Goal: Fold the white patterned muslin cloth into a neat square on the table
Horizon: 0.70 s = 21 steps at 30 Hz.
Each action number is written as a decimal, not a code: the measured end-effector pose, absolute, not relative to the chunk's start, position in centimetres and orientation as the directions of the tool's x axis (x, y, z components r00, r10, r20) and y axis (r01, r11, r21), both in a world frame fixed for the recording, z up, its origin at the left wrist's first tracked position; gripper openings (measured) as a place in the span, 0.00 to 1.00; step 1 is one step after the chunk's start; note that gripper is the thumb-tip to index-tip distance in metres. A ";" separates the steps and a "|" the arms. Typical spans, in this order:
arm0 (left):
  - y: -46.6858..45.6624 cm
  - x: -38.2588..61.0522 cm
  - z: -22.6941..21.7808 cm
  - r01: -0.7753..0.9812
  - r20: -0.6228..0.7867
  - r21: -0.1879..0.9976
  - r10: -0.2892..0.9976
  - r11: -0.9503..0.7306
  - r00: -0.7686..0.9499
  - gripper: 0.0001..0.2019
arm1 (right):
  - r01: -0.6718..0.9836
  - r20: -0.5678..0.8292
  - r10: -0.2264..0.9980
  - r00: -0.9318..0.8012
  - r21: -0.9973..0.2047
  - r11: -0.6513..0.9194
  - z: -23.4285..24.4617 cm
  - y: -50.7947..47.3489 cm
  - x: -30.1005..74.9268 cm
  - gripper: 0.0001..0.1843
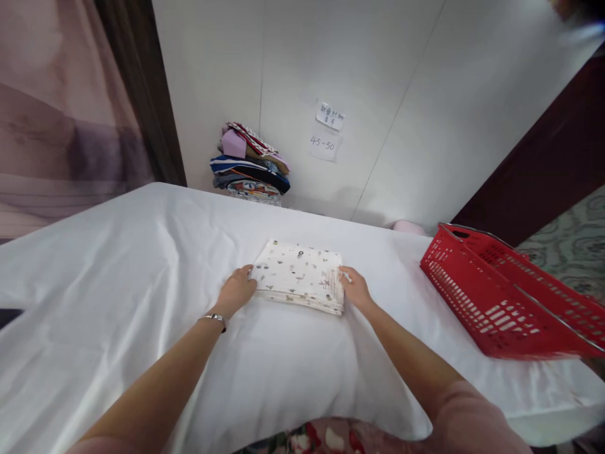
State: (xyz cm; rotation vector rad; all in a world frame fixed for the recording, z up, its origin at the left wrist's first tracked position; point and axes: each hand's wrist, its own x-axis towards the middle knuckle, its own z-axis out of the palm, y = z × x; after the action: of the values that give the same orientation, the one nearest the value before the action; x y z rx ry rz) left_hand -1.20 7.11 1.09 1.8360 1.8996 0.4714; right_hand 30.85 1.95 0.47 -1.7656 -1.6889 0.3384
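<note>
Folded cloth (297,271), off-white with a small scattered print and reddish marking near its right end, lies flat on the white sheet (198,353) directly before the person. Several layers show along its near edge.

Left hand (237,289), bracelet (216,320) at the wrist, sits at the cloth's left edge with fingers loosely curled. Right hand (354,287) is at the right edge, fingertips touching the side. Hands stand a cloth's width apart; cannot tell whether either pinches the fabric or merely rests against it.

Handling estimate: light, soft, limp; not fragile. Friction probably moderate, so slipping seems a minor concern; layers sliding over one another, or the middle sagging, looks likelier. Best hold: both short sides, fingers beneath the lowest layer, thumbs on top, squeezing the full thickness. Taking only the top layer would probably open the fold.

Surroundings: red basket (477,302) to the right; clothes pile (250,167) beyond, by the wall (293,57).
</note>
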 end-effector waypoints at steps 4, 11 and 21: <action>5.5 -0.9 1.0 0.827 -0.106 0.557 0.994 0.077 -0.021 0.27 | 0.832 0.317 0.920 -0.233 -0.425 0.357 -0.9 -4.0 30.2 0.19; -0.9 -2.1 -0.6 0.816 -0.037 0.578 0.999 -0.007 0.035 0.26 | 0.864 0.259 0.917 -0.305 -0.331 0.381 -0.5 -7.3 30.6 0.20; -0.4 2.4 1.8 0.882 0.251 0.242 0.904 -0.404 0.345 0.23 | 0.851 0.384 0.884 -0.265 -0.337 0.402 1.4 -2.8 26.0 0.26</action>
State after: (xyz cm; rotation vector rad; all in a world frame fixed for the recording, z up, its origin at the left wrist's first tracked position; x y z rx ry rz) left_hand 2.37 -0.37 1.82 2.5241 1.6784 0.5371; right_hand 25.99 -2.83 1.41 -1.4766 -2.1494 0.0848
